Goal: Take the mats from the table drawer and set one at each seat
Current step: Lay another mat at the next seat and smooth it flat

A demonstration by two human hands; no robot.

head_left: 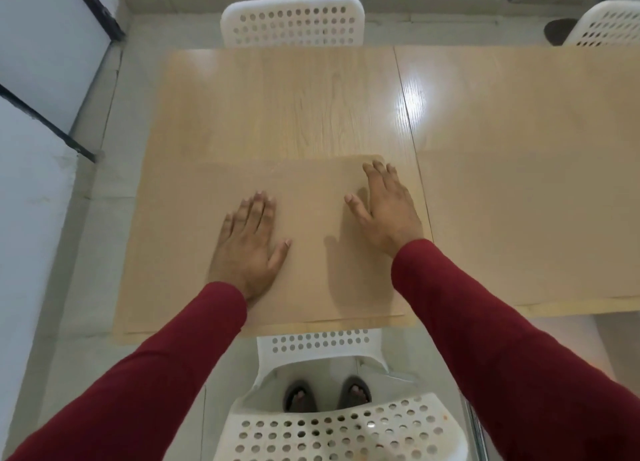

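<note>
A thin tan mat (180,245) lies flat on the near left part of the light wooden table (277,107), in front of the near seat. My left hand (247,249) rests palm down on the mat's middle, fingers spread. My right hand (384,207) lies flat near the mat's far right corner, fingers apart. Neither hand grips anything. A second tan mat (526,225) lies on the table's near right part, beyond a seam in the tabletop. No drawer shows in this view.
A white perforated chair (332,429) stands right below me at the table's near edge, with my feet in slippers behind it. Another white chair (292,20) faces it across the table, and a third (609,24) stands at the far right. Grey floor and wall panels lie left.
</note>
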